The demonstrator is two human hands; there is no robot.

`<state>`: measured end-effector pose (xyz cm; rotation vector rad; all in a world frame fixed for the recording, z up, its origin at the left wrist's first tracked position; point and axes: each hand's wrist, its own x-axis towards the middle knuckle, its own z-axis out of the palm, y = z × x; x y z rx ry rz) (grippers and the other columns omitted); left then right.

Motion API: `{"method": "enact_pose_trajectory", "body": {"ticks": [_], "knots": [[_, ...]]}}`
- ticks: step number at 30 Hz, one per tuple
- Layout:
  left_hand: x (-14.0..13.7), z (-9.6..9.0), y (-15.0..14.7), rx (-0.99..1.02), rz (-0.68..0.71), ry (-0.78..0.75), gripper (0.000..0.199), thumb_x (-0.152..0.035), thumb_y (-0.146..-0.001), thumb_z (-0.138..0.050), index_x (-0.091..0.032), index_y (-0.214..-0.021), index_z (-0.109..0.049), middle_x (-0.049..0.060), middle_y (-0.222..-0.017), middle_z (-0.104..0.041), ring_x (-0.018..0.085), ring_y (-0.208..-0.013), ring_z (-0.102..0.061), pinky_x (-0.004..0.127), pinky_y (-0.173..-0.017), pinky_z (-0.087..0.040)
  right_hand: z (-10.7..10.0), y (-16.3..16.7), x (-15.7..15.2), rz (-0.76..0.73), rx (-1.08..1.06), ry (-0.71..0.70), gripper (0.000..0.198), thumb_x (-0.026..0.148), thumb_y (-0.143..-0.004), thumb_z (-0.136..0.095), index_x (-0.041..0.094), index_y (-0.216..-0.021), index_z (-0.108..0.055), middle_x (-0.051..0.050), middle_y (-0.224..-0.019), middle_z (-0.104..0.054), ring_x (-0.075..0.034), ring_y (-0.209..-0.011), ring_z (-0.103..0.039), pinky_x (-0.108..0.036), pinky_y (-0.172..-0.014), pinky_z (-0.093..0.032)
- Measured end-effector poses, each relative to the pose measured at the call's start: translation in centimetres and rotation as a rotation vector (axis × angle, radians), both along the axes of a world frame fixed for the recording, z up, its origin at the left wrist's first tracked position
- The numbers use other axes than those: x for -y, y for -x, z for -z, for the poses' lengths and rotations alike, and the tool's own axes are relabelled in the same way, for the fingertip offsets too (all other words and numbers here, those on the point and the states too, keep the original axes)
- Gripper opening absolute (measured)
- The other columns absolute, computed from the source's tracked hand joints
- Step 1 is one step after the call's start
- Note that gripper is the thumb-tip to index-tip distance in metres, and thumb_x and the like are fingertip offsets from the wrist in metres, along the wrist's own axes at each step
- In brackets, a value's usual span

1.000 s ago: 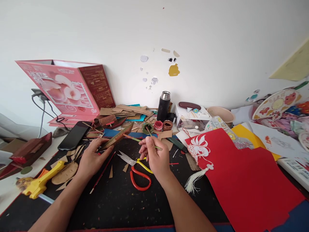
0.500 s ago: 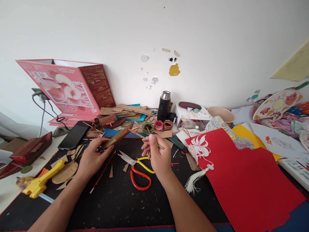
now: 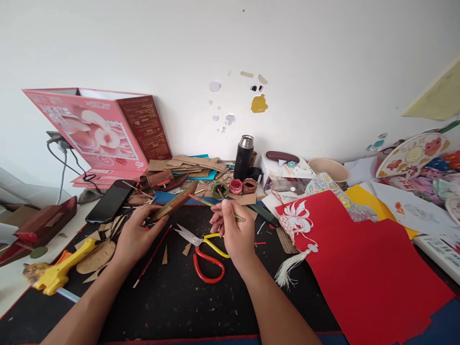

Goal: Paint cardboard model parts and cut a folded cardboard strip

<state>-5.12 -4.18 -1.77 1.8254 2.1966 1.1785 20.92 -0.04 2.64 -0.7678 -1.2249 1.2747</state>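
Note:
My left hand (image 3: 142,235) is closed around a long, narrow piece of painted cardboard (image 3: 175,203), brown-green along its side, held tilted with its far end up to the right. In my right hand (image 3: 235,235) is a thin paintbrush (image 3: 205,202), pinched between thumb and fingers. Its tip points left, right by the cardboard's edge; whether they touch I cannot tell. Behind the brush stand open jars of green paint (image 3: 220,190), red paint (image 3: 235,187) and brown paint (image 3: 249,186). A stick leans in the green jar. Scissors (image 3: 199,249) with red and yellow handles lie open between my hands.
A second thin brush (image 3: 153,256) lies beside my left hand. At the left are a yellow glue gun (image 3: 61,273) and a phone (image 3: 111,201). Cardboard scraps (image 3: 187,165) and a black flask (image 3: 244,158) stand at the back. Red paper (image 3: 373,268) covers the right side.
The brush tip has shifted very slightly down along the cardboard's edge. Both hands keep nearly the same place and hold.

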Motion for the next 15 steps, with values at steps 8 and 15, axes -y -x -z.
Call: {"method": "enact_pose_trajectory", "body": {"ticks": [8,15], "knots": [[-0.07,0.02,-0.03,0.012,0.003,0.005,0.035,-0.056,-0.086,-0.064,-0.025,-0.102,-0.07,0.005,-0.105,-0.075,0.028,-0.096,-0.072,0.037,-0.091,-0.056,0.06,0.23,0.33,-0.074,0.048,-0.039,0.05,0.06,-0.107,-0.055,0.018,-0.086,-0.072,-0.002,-0.068,-0.068,-0.01,-0.046,-0.065,-0.018,-0.041,-0.043],[0.01,0.08,0.12,0.003,0.003,-0.005,0.035,-0.057,-0.087,-0.064,-0.026,-0.102,-0.07,0.004,-0.105,-0.076,0.028,-0.096,-0.072,0.038,-0.092,-0.056,0.06,0.16,0.26,-0.05,0.032,-0.028,0.049,0.059,-0.107,-0.056,0.017,-0.088,-0.073,-0.002,-0.068,-0.068,-0.01,-0.047,-0.065,-0.018,-0.041,-0.043]]}}
